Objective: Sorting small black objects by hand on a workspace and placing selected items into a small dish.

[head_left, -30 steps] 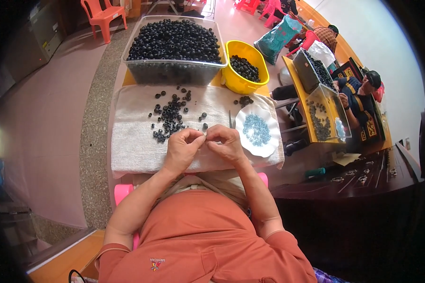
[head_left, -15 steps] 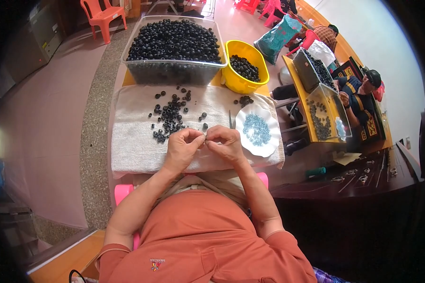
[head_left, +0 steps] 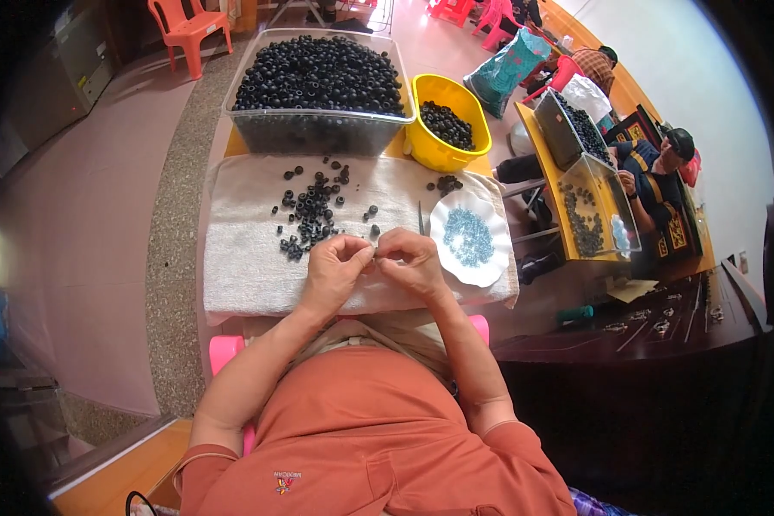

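Observation:
My left hand (head_left: 332,268) and my right hand (head_left: 411,261) meet over the near part of a cream towel (head_left: 245,258). Thumb and forefinger of each are pinched together, tip to tip. Whatever they pinch is too small to make out. Just beyond my left hand lie loose black beads (head_left: 311,208) in a scattered pile. A single dark bead (head_left: 375,230) sits close to my fingertips. To the right of my right hand is a white scalloped plate (head_left: 495,268) holding small pale-blue beads (head_left: 468,237). A thin dark tool (head_left: 420,218) rests beside the plate.
Behind the towel stand a clear bin (head_left: 310,133) heaped with black beads and a yellow basin (head_left: 427,153) with more. A small bead cluster (head_left: 445,184) lies before the basin. At right, a co-worker (head_left: 654,172) sits by a table with bins. An orange chair (head_left: 191,34) stands far left.

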Demonstrator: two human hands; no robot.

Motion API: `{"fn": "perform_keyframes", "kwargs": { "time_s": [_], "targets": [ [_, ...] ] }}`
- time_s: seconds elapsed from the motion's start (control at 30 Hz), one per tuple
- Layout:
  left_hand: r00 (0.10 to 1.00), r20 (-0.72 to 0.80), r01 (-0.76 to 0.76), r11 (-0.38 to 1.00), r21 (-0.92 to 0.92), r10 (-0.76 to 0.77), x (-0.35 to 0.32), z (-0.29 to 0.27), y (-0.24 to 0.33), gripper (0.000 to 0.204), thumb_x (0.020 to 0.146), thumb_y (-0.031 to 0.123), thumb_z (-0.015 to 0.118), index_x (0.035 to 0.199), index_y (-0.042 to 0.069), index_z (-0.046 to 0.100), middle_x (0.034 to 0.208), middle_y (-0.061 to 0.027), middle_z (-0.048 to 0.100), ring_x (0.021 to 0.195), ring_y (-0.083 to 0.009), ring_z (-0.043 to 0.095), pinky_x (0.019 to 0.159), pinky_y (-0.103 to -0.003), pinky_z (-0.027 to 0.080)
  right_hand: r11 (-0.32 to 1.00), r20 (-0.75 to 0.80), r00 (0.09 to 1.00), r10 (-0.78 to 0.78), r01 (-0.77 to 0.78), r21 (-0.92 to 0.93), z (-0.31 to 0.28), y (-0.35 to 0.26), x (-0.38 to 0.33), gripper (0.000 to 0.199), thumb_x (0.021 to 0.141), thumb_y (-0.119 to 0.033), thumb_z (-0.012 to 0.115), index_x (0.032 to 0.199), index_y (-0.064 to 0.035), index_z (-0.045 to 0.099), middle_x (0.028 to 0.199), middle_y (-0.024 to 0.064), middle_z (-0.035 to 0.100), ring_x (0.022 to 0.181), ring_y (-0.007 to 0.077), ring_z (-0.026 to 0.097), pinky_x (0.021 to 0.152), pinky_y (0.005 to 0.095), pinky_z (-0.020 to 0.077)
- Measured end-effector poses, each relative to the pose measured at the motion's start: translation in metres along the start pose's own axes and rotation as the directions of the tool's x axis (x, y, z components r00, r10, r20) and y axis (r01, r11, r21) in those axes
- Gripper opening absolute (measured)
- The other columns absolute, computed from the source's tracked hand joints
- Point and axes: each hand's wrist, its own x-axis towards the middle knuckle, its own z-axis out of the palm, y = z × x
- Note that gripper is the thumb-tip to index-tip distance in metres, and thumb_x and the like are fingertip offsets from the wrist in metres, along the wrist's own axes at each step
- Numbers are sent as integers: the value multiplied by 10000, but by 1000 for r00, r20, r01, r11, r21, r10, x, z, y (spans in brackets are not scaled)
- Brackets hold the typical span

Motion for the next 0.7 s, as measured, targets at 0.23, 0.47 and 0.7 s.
{"fn": "perform_keyframes", "kwargs": {
  "time_s": [0.23, 0.47, 0.7],
  "targets": [
    [1000, -5, -3, 999, 44, 3, 0, -3, 0, 80, 919, 53, 645, 941, -23, 659, 855, -44, 687, 754, -89, 646, 687, -233, 533, 988, 43, 997, -57, 62, -140, -1, -1, 1, 126, 762, 51, 676, 886, 32, 660, 947, 92, 649, 862, 130, 628, 740, 240, 532],
    [1000, -17, 9, 1000, 13, -8, 0, -1, -1, 86, 908, 61, 660, 934, -21, 665, 852, -43, 686, 762, -85, 639, 700, -234, 530, 990, 4, 999, -51, 51, -135, 2, -2, 0, 125, 742, 50, 671, 866, 35, 658, 936, 102, 668, 844, 128, 644, 745, 239, 540],
    [999, -34, -1, 998, 68, 4, -1, 0, -4, 96, 898, 80, 679, 913, -14, 685, 837, -37, 690, 750, -74, 624, 684, -232, 512, 982, 4, 998, -59, 58, -180, 3, -6, 2, 114, 711, 41, 670, 823, 23, 654, 900, 98, 663, 814, 137, 644, 715, 243, 532]
  ]
}}
